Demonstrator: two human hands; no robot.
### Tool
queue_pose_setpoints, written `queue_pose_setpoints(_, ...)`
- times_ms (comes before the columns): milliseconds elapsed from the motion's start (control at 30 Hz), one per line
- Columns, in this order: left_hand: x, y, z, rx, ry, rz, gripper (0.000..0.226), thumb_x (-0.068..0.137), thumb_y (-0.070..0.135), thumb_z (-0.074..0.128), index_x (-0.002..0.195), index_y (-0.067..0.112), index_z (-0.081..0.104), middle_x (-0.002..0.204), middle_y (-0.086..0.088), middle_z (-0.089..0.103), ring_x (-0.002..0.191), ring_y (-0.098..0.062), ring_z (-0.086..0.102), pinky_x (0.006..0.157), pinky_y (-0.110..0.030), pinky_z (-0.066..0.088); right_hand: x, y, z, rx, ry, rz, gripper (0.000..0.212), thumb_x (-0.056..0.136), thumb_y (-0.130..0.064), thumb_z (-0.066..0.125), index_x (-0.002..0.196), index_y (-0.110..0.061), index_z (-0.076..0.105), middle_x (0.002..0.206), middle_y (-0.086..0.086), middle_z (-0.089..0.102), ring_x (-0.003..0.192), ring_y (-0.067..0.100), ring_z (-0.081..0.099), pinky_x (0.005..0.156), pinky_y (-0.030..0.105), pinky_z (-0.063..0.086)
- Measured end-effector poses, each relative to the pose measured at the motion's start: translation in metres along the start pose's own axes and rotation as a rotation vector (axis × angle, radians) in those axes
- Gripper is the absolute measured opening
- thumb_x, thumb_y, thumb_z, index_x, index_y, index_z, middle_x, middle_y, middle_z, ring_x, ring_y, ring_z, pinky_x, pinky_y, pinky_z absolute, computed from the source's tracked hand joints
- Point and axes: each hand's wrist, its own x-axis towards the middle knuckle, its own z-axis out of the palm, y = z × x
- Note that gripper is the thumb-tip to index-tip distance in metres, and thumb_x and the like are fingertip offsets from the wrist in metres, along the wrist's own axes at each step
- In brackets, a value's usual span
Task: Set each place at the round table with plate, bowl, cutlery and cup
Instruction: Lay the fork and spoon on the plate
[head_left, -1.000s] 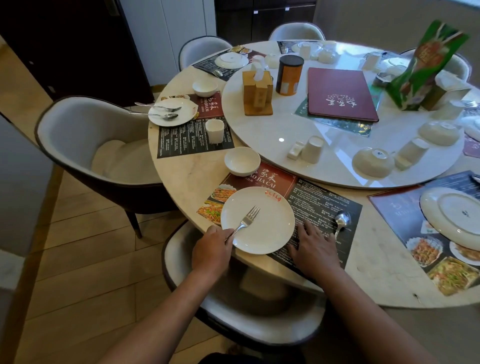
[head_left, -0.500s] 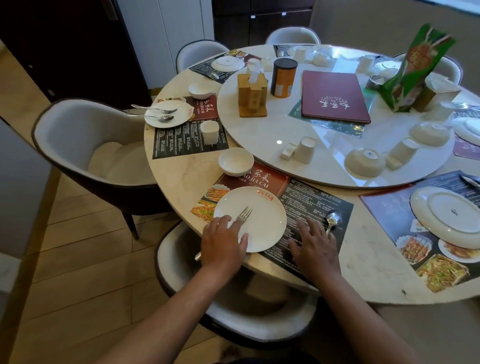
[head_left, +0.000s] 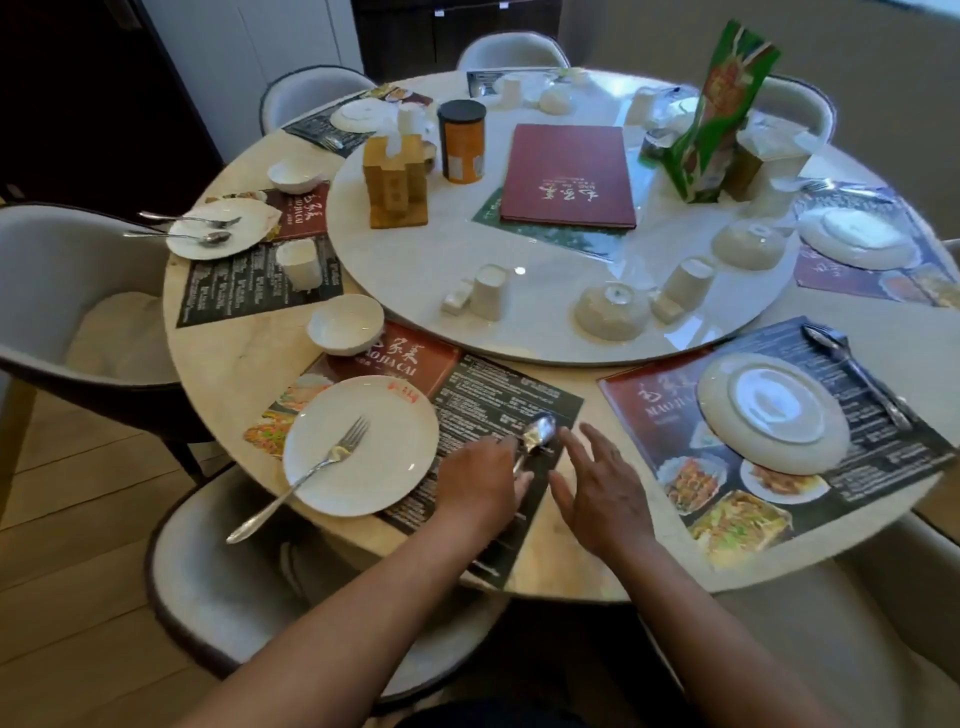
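Left hand (head_left: 480, 480) pinching the spoon (head_left: 535, 439) on the placemat (head_left: 498, 395) near the table's (head_left: 218, 364) front edge, right hand (head_left: 597, 483) spread and empty beside it; risk: fork (head_left: 311, 467) handle overhanging that edge, likely knocked off the plate (head_left: 395, 452) by a passing forearm.

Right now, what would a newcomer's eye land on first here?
Probably the two hands at the near place: the left hand closing on a spoon on the dark placemat, the right hand open beside it. Next, the white plate with a fork overhanging the table edge.
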Motion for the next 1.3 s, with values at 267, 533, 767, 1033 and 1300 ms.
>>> queue_pose_setpoints(267, 0.020, 0.030, 0.018, 0.054, -0.079, -0.192, 0.015, 0.098, 0.019, 0.052, 0.103, 0.015, 0.065, 0.096, -0.004, 0.068, 0.081, -0.024, 0.064, 0.060, -0.034, 0.041, 0.009, 0.037, -0.004, 0.035, -0.058, -0.088, 0.060, 0.100, -0.044, 0.047, 0.154, -0.026, 0.030, 0.161, 0.003, 0.029, 0.145, 0.021, 0.034, 0.111, 0.042, 0.035)
queue_pose_setpoints(533, -0.006, 0.009, -0.003, -0.048, 0.124, -0.340, 0.019, 0.103, 0.028, 0.047, 0.110, 0.022, 0.063, 0.100, 0.002, 0.060, 0.082, -0.014, 0.058, 0.066, -0.028, 0.047, 0.031, 0.001, -0.004, 0.038, -0.050, -0.217, 0.064, 0.096, -0.047, 0.054, 0.152, -0.025, 0.032, 0.156, 0.003, 0.036, 0.142, 0.021, 0.036, 0.115, 0.044, 0.034)
queue_pose_setpoints(767, -0.052, -0.063, -0.026, -0.088, 0.205, -0.472, 0.028, 0.105, 0.030, 0.044, 0.125, 0.027, 0.064, 0.107, 0.000, 0.060, 0.092, -0.019, 0.061, 0.073, -0.031, 0.051, 0.034, -0.063, 0.018, -0.043, -0.175, -0.294, 0.075, 0.092, -0.058, 0.053, 0.154, -0.028, 0.025, 0.161, 0.003, 0.027, 0.149, 0.022, 0.024, 0.123, 0.045, 0.019)
queue_pose_setpoints(1033, -0.075, -0.129, -0.025, -0.133, 0.143, -0.521, 0.030, 0.100, 0.023, 0.055, 0.126, 0.021, 0.070, 0.116, -0.007, 0.067, 0.107, -0.025, 0.063, 0.088, -0.037, 0.054, 0.019, -0.089, 0.037, -0.063, -0.222, -0.229, 0.074, 0.095, -0.061, 0.046, 0.156, -0.026, 0.022, 0.166, 0.002, 0.017, 0.153, 0.023, 0.014, 0.124, 0.043, 0.016)
queue_pose_setpoints(1300, -0.072, -0.147, -0.029, -0.022, 0.137, -0.455, 0.025, 0.102, 0.030, 0.051, 0.110, 0.023, 0.074, 0.102, -0.001, 0.072, 0.095, -0.023, 0.068, 0.074, -0.035, 0.053, 0.014, -0.096, 0.037, -0.072, -0.215, -0.181, 0.073, 0.095, -0.058, 0.047, 0.156, -0.026, 0.025, 0.165, 0.000, 0.019, 0.152, 0.022, 0.017, 0.124, 0.042, 0.020)
